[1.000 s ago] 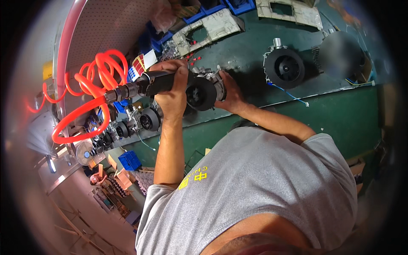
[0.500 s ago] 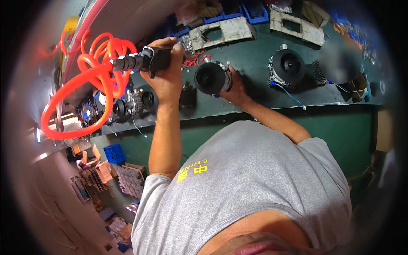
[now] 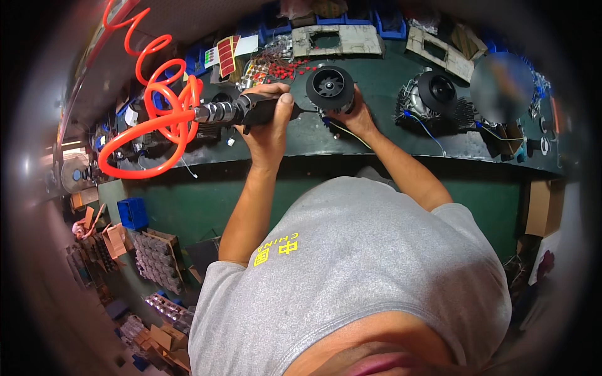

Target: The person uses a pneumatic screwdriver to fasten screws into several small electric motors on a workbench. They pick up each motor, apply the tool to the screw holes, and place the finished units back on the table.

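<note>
Left hand (image 3: pixel 268 128) is closed around a black air driver (image 3: pixel 251 113), held level over the bench (image 3: pixel 376 141), its nose pointing at the fan (image 3: pixel 330 86). An orange coiled hose (image 3: pixel 157 119) runs off to the left. Right hand (image 3: pixel 352 113) grips the fan's near edge, steadying it flat on the bench. Judgement: fastening of this fan is under way, not finished; the driver tip is hidden. Farther right, a second fan unit (image 3: pixel 436 94) stands untouched. At the far edge lie red parts (image 3: pixel 285 69) and blue bins (image 3: pixel 376 22).

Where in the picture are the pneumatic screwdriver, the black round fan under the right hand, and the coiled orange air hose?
pneumatic screwdriver (image 3: pixel 251 111), head view, on its dark body.
black round fan (image 3: pixel 330 88), head view, on its front face.
coiled orange air hose (image 3: pixel 164 119), head view, on one loop.
</note>
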{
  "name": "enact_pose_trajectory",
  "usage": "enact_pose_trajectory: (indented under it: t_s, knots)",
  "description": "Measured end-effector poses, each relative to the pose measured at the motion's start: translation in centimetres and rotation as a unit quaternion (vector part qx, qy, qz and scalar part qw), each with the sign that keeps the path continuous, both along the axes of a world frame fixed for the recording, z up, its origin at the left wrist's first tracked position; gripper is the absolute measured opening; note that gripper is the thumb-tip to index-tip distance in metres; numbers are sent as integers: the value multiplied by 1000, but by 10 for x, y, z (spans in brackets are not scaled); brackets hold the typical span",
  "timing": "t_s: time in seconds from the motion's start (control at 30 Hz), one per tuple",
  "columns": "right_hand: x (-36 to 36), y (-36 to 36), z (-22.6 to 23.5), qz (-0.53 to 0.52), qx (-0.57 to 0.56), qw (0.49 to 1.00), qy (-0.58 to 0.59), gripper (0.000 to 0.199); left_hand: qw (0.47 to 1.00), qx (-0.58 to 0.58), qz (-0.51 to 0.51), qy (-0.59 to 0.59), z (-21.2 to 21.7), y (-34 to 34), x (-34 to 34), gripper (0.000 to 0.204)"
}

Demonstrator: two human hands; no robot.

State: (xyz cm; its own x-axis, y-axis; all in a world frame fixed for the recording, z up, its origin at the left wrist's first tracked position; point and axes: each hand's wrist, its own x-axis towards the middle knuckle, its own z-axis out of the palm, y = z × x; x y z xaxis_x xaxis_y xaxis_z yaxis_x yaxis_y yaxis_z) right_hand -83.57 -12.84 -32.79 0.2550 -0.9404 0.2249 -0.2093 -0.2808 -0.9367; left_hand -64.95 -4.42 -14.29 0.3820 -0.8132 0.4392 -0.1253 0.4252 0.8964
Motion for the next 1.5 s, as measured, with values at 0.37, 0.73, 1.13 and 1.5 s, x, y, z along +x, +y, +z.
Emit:
enact_pose_trajectory:
  t_s: [0.37,0.73,1.13,1.5]
  knots:
    - [4,-2,-8,2,-20,999,-27,86,998,-11,4,59,-8,6,-5,21]
    - [3,0,-4,11,10,999,-48,79,999,-11,26,47,-9,11,-9,20]
    - [4,-1,-13,-8,37,999,-19,93,997,51,-56,-8,9,-7,-12,25]
    - [1,-1,-17,-4,4,1000,26,103,978,132,-148,-62,14,-30,-16,12]
